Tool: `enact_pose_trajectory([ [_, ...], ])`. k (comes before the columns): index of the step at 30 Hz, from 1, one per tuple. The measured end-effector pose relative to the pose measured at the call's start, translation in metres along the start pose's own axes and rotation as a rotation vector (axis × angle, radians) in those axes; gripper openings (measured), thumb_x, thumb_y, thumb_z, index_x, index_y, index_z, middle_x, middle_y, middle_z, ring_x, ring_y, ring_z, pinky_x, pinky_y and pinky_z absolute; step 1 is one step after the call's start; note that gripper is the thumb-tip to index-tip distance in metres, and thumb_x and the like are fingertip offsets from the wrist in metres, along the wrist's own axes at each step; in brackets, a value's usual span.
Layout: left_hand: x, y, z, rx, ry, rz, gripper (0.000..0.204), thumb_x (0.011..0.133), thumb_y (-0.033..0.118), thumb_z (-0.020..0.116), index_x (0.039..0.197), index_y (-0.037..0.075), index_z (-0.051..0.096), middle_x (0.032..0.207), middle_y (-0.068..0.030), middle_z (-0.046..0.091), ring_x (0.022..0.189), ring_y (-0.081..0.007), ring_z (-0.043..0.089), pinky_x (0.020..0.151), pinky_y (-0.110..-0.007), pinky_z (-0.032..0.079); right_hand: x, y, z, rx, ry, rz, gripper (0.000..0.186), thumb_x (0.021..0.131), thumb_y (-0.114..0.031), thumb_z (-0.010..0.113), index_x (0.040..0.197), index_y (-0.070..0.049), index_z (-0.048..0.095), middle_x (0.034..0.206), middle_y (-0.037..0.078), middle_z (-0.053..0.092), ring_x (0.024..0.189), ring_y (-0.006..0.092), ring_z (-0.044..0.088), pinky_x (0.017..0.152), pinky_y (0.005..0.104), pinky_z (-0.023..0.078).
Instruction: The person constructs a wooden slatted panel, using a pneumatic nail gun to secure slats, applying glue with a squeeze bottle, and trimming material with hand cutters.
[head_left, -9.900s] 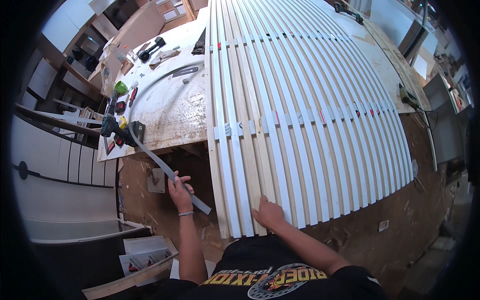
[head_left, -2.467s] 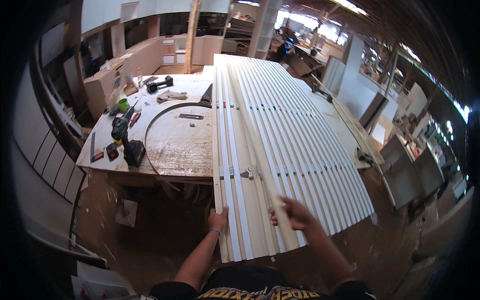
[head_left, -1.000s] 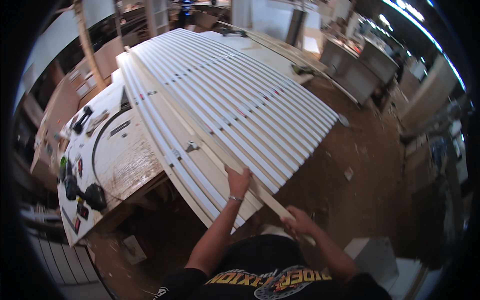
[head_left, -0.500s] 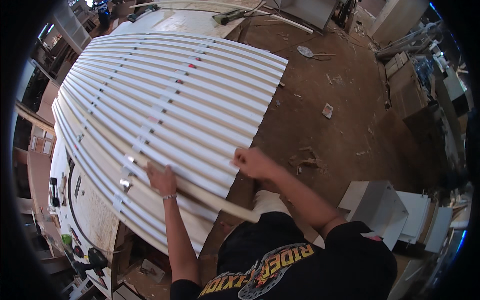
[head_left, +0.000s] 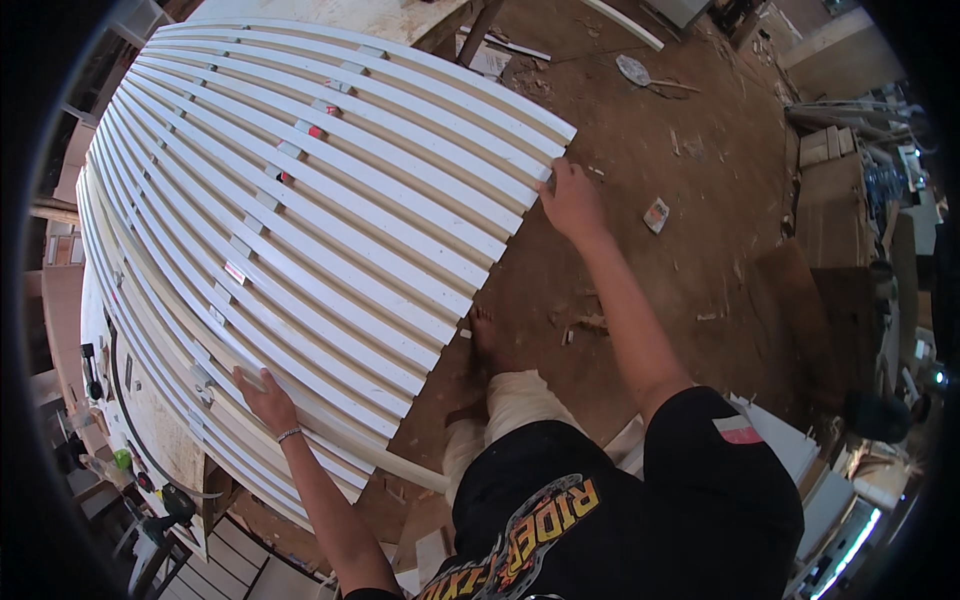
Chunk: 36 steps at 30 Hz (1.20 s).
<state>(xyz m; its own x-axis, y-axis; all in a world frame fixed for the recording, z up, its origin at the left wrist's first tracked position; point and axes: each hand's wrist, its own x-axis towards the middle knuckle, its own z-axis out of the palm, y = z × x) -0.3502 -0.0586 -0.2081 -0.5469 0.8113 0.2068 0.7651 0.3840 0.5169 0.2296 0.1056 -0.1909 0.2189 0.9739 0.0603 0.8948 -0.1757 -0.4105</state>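
Observation:
A large panel of long white slats (head_left: pixel 400 215) runs across the bench, tan strips showing between them. Small grey spacer blocks (head_left: pixel 242 247) sit in a row in the gaps, a few marked red. My left hand (head_left: pixel 265 400) lies on the near slats with its fingers spread, beside a loose pale wooden strip (head_left: pixel 412 468) that sticks out past the panel's edge. At the far right corner my right hand (head_left: pixel 573 203) is closed, fingers curled against the slat ends. A small dark bit shows at its fingertips, too small to name.
Cordless drills (head_left: pixel 176 503) lie by the bench (head_left: pixel 178 425) at lower left. Scraps and a packet (head_left: pixel 656 215) litter the brown floor (head_left: pixel 700 300). White boards (head_left: pixel 775 430) stand behind my right arm, and timber is stacked (head_left: pixel 835 205) at the right.
My right hand has moved away from me along the slat ends to the far corner. My left hand stays on the near slats. The whole view has shifted.

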Motion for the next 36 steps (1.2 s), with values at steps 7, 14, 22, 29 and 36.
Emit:
enact_pose_trajectory([
  [7,-0.002,-0.001,0.007,0.005,0.09,0.023,0.058,0.097,0.014,0.062,0.146,-0.01,0.04,0.15,-0.028,0.045,0.142,-0.0385,0.041,0.121,-0.042,0.028,0.054,0.013,-0.017,-0.106,-0.357,-0.225,0.041,0.091,-0.032,0.068,0.117,-0.003,0.057,0.113,0.025,0.066,0.107,0.0424,0.064,0.089,0.0513,0.053],
  [14,-0.038,0.031,-0.005,0.167,0.174,-0.094,0.056,0.096,0.018,0.064,0.14,-0.011,0.047,0.141,-0.031,0.053,0.133,-0.0435,0.049,0.117,-0.044,0.034,0.104,0.02,-0.048,-0.054,-0.427,-0.343,0.036,0.091,-0.033,0.067,0.107,0.0,0.061,0.1,0.024,0.07,0.098,0.0444,0.066,0.085,0.0525,0.052],
  [22,-0.122,0.153,0.063,0.267,0.445,-0.251,0.04,0.095,0.012,0.065,0.131,-0.006,0.057,0.131,-0.0225,0.061,0.126,-0.0363,0.054,0.111,-0.043,0.039,0.101,0.033,-0.058,0.092,-0.399,-0.426,0.02,0.096,-0.024,0.063,0.097,-0.004,0.061,0.091,0.019,0.068,0.087,0.0404,0.065,0.074,0.0493,0.051],
  [29,-0.119,0.309,0.119,0.017,0.054,-0.055,0.034,0.094,0.012,0.063,0.126,0.001,0.061,0.136,-0.0196,0.057,0.131,-0.0373,0.05,0.112,-0.046,0.038,0.081,0.016,-0.042,0.09,-0.796,-0.639,0.014,0.095,-0.018,0.059,0.099,-0.005,0.059,0.09,0.018,0.068,0.085,0.0404,0.065,0.073,0.0507,0.051],
  [36,-0.145,0.33,0.134,0.048,0.018,-0.079,0.034,0.092,0.011,0.063,0.125,0.002,0.062,0.146,-0.0199,0.048,0.137,-0.0391,0.042,0.114,-0.049,0.035,0.099,-0.017,-0.055,-0.102,-0.782,-0.619,0.028,0.096,-0.029,0.059,0.1,-0.002,0.054,0.078,0.023,0.069,0.078,0.0435,0.069,0.071,0.0551,0.055],
])
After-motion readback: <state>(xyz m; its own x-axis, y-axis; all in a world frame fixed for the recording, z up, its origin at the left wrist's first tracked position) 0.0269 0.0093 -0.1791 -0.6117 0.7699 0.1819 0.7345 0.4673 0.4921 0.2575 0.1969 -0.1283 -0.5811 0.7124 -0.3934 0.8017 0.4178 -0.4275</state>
